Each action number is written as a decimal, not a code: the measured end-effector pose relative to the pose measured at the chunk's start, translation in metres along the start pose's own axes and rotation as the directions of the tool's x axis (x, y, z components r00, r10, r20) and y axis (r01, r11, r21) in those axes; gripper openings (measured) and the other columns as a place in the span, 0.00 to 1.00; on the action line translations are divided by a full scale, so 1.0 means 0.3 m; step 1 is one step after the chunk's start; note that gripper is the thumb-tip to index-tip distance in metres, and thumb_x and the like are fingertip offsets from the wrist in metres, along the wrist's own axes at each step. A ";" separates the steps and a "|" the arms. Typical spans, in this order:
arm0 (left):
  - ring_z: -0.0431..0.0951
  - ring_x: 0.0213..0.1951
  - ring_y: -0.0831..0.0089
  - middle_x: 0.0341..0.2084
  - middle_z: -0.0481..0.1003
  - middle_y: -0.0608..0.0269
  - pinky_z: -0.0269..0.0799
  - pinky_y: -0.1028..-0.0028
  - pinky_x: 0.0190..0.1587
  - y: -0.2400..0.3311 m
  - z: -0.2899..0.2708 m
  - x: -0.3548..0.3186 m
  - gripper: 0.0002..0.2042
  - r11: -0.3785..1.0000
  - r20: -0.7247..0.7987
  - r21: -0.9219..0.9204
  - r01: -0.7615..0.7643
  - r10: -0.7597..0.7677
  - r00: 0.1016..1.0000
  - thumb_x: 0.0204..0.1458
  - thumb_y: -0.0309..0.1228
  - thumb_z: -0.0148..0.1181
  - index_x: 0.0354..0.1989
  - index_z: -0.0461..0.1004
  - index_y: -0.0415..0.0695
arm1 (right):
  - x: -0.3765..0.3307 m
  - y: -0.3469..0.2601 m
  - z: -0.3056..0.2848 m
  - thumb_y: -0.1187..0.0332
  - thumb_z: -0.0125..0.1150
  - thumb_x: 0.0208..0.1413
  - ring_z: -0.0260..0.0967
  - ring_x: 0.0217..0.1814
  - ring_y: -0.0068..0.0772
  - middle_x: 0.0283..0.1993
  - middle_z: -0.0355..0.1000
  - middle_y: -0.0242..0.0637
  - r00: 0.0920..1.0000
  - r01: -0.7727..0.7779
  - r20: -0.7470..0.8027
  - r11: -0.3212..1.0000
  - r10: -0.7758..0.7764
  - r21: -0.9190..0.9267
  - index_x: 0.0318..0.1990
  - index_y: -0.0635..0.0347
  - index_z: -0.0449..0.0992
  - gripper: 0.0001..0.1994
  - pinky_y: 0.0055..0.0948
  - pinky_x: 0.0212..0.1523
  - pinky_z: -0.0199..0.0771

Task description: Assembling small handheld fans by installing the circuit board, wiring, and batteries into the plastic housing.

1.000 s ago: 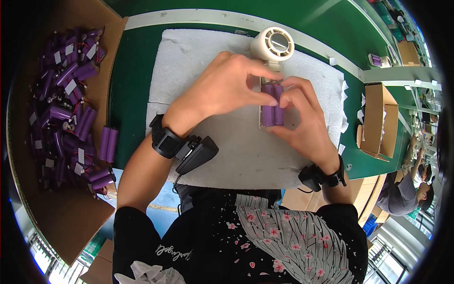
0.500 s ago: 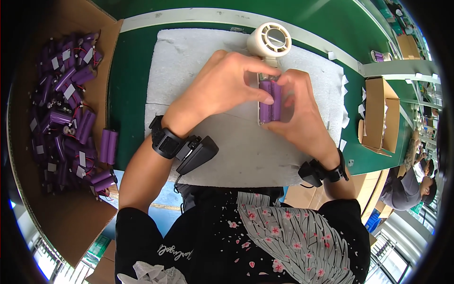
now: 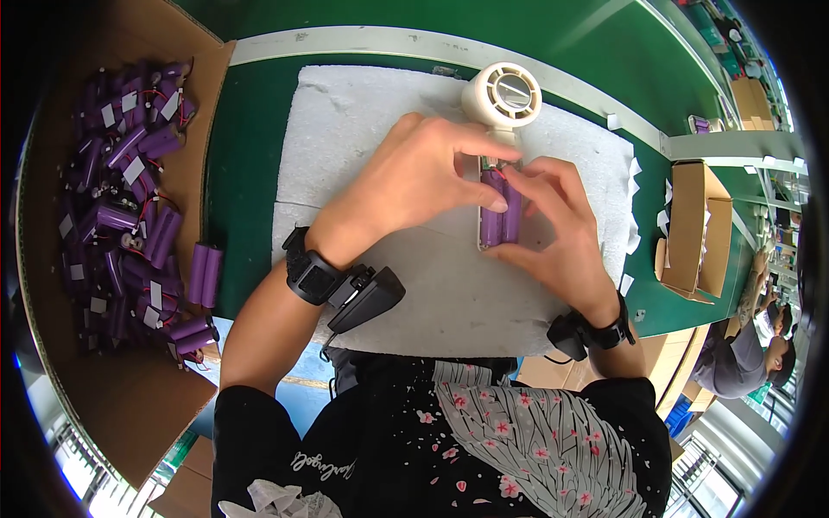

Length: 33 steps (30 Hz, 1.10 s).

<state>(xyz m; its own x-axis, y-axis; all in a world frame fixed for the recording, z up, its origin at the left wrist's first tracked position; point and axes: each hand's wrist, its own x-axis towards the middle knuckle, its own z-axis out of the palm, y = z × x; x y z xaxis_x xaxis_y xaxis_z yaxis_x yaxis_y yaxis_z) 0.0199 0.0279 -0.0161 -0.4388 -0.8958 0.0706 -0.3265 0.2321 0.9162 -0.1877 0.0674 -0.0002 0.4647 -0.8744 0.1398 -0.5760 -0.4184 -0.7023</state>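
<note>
A cream handheld fan (image 3: 503, 97) lies on the grey foam pad with its round head away from me and its handle open. Two purple battery cells (image 3: 500, 216), joined as a pack, sit side by side in the handle. My left hand (image 3: 419, 177) grips the handle below the head, its thumb pressed on the left cell. My right hand (image 3: 561, 220) curls round the right side. Its thumb touches the near end of the pack and its index fingertip is at the far end, by a short red wire. The fingers partly hide the handle's far end.
A large cardboard box (image 3: 173, 363) on the left holds many purple battery packs with red wires. One pair of cells (image 3: 205, 274) stands by its edge. The foam pad (image 3: 432, 293) covers the green bench. A small cardboard box (image 3: 691, 233) is at right; people sit beyond.
The fan, pad and boxes appear slightly lower in the view. My right index finger has shifted onto the pack's far end, where a red wire now shows.
</note>
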 end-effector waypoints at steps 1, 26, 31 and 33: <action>0.68 0.23 0.77 0.32 0.80 0.65 0.68 0.77 0.28 0.000 0.000 0.001 0.23 1.000 0.005 0.003 0.006 -0.006 1.000 0.33 0.29 0.76 0.44 0.81 0.51 | 0.002 -0.003 -0.006 0.78 0.78 0.24 0.69 0.46 0.37 0.54 0.62 0.39 1.000 0.020 0.009 0.999 -0.020 -0.028 0.54 0.58 0.72 0.39 0.31 0.42 0.76; 0.71 0.25 0.75 0.32 0.80 0.65 0.71 0.75 0.32 0.007 -0.006 0.007 0.23 0.995 -0.008 -0.004 -0.097 0.097 0.995 0.35 0.29 0.75 0.45 0.81 0.50 | 0.002 -0.044 -0.025 0.75 0.79 0.27 0.70 0.49 0.42 0.53 0.65 0.41 0.999 0.021 0.029 0.995 -0.019 -0.101 0.49 0.60 0.76 0.33 0.36 0.47 0.76; 0.75 0.28 0.72 0.34 0.80 0.63 0.74 0.74 0.35 -0.008 -0.004 0.003 0.23 0.993 -0.001 -0.008 -0.122 0.122 0.993 0.36 0.28 0.74 0.46 0.80 0.49 | -0.001 -0.054 -0.024 0.73 0.79 0.27 0.69 0.52 0.46 0.55 0.65 0.42 0.997 0.072 0.024 0.971 -0.068 -0.227 0.49 0.61 0.75 0.32 0.38 0.50 0.74; 0.77 0.30 0.71 0.35 0.80 0.62 0.74 0.73 0.37 -0.013 -0.003 0.002 0.22 0.987 -0.014 -0.048 -0.151 0.151 0.988 0.36 0.27 0.73 0.46 0.80 0.48 | 0.003 -0.057 -0.021 0.73 0.78 0.27 0.68 0.53 0.47 0.56 0.64 0.43 0.994 0.106 0.031 0.962 -0.101 -0.250 0.49 0.62 0.75 0.32 0.39 0.50 0.74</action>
<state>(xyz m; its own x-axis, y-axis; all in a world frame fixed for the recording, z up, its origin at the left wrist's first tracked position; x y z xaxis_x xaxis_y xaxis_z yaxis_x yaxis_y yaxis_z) 0.0217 0.0260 -0.0191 -0.4712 -0.8558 0.2136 -0.2154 0.3465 0.9130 -0.1818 0.0722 0.0163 0.5411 -0.8196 0.1886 -0.6735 -0.5566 -0.4864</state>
